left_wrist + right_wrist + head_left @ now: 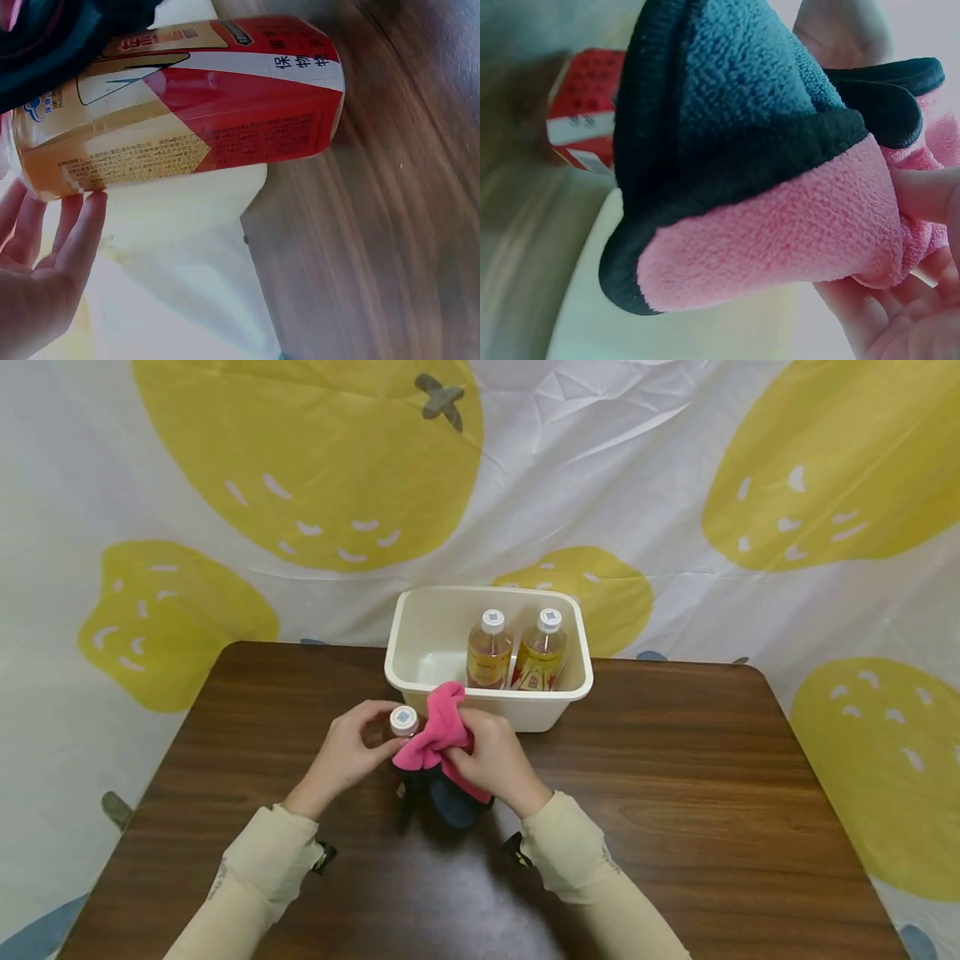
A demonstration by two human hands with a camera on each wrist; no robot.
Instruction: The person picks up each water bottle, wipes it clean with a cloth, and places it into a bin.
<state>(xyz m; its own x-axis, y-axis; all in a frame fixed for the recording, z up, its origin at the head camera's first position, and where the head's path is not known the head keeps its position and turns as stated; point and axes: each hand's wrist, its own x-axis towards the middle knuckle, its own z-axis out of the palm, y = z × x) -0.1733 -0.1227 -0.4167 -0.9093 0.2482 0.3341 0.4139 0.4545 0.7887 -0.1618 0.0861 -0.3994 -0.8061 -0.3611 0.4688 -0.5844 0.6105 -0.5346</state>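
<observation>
My left hand (348, 752) grips a bottle with a white cap (403, 720) around its upper part, in front of the tub. In the left wrist view the bottle (240, 112) shows a red and yellow label with printed characters. Pinched in my right hand (495, 760) is a bunched cloth (442, 727), pink on one face and dark blue on the other, with black edging. The cloth hangs against the bottle's right side and hides much of it in the head view. Whether the bottle's base touches the table cannot be made out.
A cream plastic tub (525, 696) stands at the table's back edge. Inside its right half are two similar capped bottles, one (489, 660) beside the other (540, 656). Behind the brown wooden table (675, 793) hangs a white sheet (600, 460) with yellow fruit prints.
</observation>
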